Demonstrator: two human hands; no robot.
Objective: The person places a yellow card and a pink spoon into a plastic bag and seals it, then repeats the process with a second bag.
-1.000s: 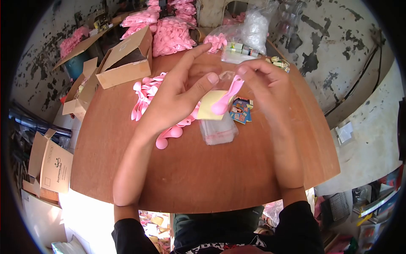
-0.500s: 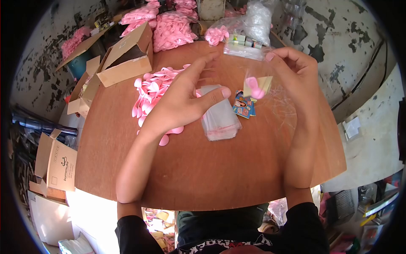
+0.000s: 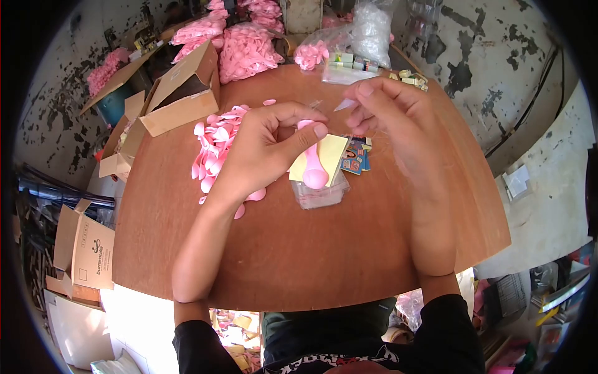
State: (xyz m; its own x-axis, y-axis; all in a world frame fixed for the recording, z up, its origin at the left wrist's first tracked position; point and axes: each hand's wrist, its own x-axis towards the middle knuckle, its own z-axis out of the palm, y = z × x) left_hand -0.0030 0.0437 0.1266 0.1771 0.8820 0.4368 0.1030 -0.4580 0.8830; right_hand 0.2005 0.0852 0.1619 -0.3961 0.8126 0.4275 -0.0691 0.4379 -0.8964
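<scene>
Both hands work close together over the middle of the wooden table [image 3: 299,249]

The left hand [image 3: 261,149] pinches a pink spoon [image 3: 314,171] against a yellow card [image 3: 333,153] between thumb and fingers at centre frame; the right hand [image 3: 395,118], just beside it, nips the edge of a clear bag [image 3: 344,105]. Under them lies a stack of bags [image 3: 321,196], with a heap of spoons [image 3: 215,146] to the left and a cardboard box [image 3: 180,100] at upper left
</scene>
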